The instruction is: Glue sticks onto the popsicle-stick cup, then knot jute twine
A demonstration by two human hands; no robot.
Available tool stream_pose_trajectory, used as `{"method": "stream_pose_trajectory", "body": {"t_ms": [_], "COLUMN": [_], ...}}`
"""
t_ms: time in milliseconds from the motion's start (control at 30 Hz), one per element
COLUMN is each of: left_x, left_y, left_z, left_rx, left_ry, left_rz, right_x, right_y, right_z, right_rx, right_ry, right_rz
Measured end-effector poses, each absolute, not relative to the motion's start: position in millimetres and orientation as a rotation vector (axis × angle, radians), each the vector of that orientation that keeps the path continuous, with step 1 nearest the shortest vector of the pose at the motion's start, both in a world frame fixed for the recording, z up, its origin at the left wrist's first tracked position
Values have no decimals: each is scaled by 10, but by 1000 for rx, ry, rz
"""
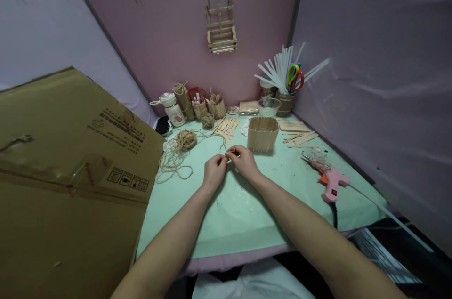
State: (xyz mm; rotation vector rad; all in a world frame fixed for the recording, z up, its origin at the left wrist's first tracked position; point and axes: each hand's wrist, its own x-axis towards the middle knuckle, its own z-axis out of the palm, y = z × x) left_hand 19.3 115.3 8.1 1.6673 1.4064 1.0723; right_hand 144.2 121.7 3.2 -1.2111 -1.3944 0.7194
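Over the middle of the table, my left hand (pixel 214 170) and my right hand (pixel 243 159) meet at the fingertips. Both are closed in a pinch on a thin strand of jute twine (pixel 223 145), which rises from between them. Loose loops of the same kind of twine lie to the left, beside a twine ball (pixel 186 139). Just behind my right hand stands a wooden box (pixel 262 135) with walls made of upright craft sticks. The exact spot where the fingers press the twine is partly hidden.
A pink glue gun (pixel 331 181) with a cord lies at the right. Craft sticks (pixel 227 125) are scattered at the back. A cup of scissors and glue sticks (pixel 285 102) and a white bottle (pixel 173 109) stand behind. A large cardboard box (pixel 77 162) blocks the left.
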Motion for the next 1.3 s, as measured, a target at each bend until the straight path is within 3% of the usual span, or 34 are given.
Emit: {"method": "stream_pose_trajectory", "body": {"t_ms": [933,1133,1300], "left_x": [179,232,241], "left_y": [1204,1104,1105], "left_z": [9,49,35], "left_rx": [1580,1729,1654], "left_ry": [1272,1218,1227], "left_rz": [1059,1012,1048], "right_x": [1425,1591,1636], "right_y": [1261,1363,1353], "right_z": [9,4,72], "right_rx": [-1142,-1208,-1170], "right_ry": [-1182,-849,-903], "right_rz": [984,941,1098]}}
